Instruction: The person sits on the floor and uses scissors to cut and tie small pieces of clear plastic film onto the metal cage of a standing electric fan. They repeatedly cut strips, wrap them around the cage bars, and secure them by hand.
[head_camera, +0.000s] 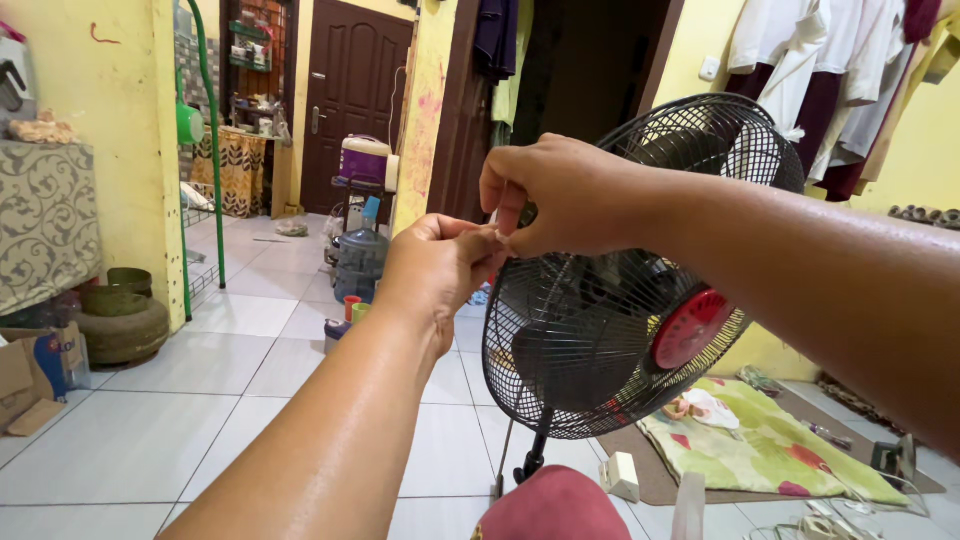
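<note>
Head view: a black standing fan (610, 330), its wire cage tilted and its red hub (692, 327) facing right, is being worked on at the upper left edge of its cage, above a white tiled floor (150, 430). The left hand (440, 265) is being held curled, fingers pressed together against the cage rim. The right hand (560, 195) is being held just above it, thumb and fingers pinched together; both hands are touching at the fingertips, and whatever small thing is being pinched there cannot be made out. A patterned green mat (770, 450) is lying on the floor to the right, and a blue water jug (360, 262) is standing far left of the fan.
</note>
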